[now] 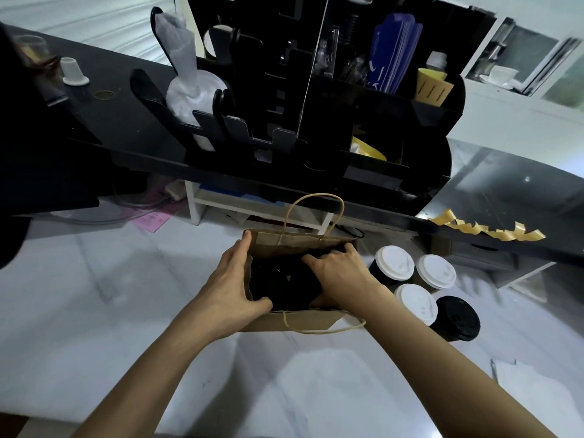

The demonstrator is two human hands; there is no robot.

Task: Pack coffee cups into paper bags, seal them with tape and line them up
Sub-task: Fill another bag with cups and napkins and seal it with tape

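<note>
A brown paper bag (294, 243) with twine handles stands open on the white marble counter (94, 311). My left hand (232, 279) grips the bag's left edge, thumb hooked inside the opening. My right hand (338, 273) reaches into the bag from the right, its fingers spread over a dark, indistinct content. Right of the bag stand three cups with white lids (395, 262), (436, 271), (415, 303) and one cup with a black lid (456, 317). Strips of yellowish tape (486, 230) hang from the edge of the black shelf at the right.
A black organizer rack (284, 105) with cup sleeves, a bagged stack of lids (192, 96) and blue packets sits on the raised black shelf behind the bag. A white small shelf unit (252, 210) stands under it. White paper (518, 374) lies at the right front.
</note>
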